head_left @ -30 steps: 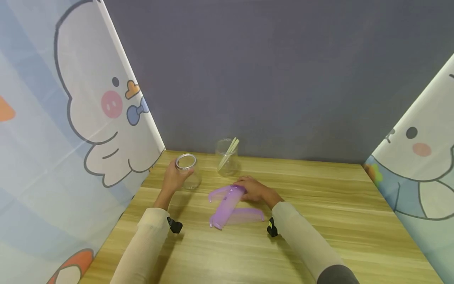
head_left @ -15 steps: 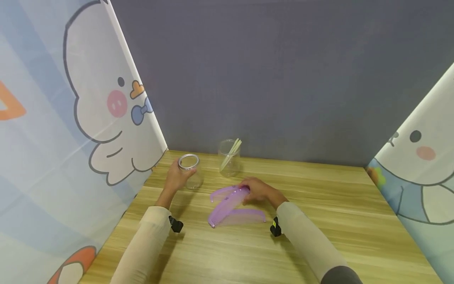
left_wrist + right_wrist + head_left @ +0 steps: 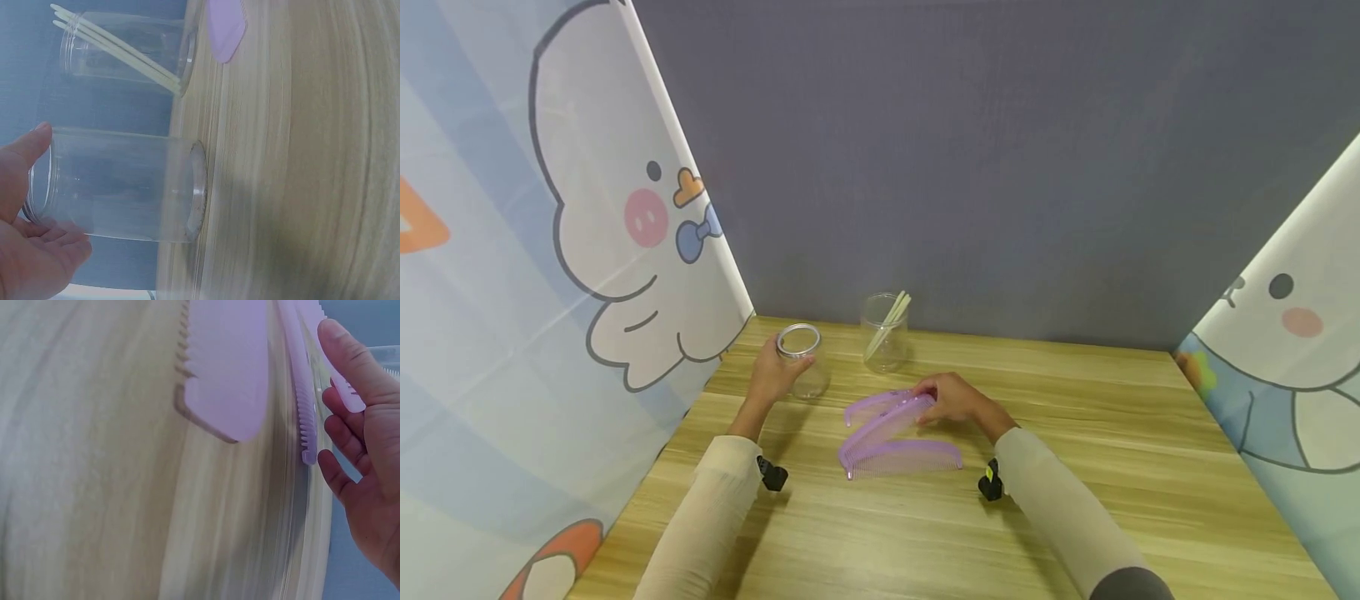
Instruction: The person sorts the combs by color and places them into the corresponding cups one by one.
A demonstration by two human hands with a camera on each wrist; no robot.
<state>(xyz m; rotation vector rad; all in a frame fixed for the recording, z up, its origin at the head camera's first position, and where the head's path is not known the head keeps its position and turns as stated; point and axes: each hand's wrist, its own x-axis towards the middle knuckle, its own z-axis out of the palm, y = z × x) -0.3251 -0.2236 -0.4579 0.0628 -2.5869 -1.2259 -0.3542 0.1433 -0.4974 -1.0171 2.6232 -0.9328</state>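
My left hand [image 3: 772, 372] grips a clear jar [image 3: 125, 187] near its silver-rimmed mouth, thumb on one side and fingers on the other; the jar stands upright on the table. My right hand [image 3: 953, 398] pinches the end of a translucent purple comb [image 3: 880, 431] between thumb and fingers, as the right wrist view shows. This comb slants up toward the hand, its far end low over the front comb. A second purple comb [image 3: 867, 408] lies just behind it, and a third comb [image 3: 917, 457] lies in front with its teeth toward me.
Behind the combs, near the dark back wall [image 3: 970, 183], stands another clear jar [image 3: 886, 354] holding several pale thin sticks [image 3: 891, 321]. Cartoon-printed curtains [image 3: 647, 333] border the wooden table [image 3: 1075, 433] on the left and right.
My right hand has shifted slightly right and tilted its comb, so the comb's teeth now show more and its face less. My left hand stays on the jar.
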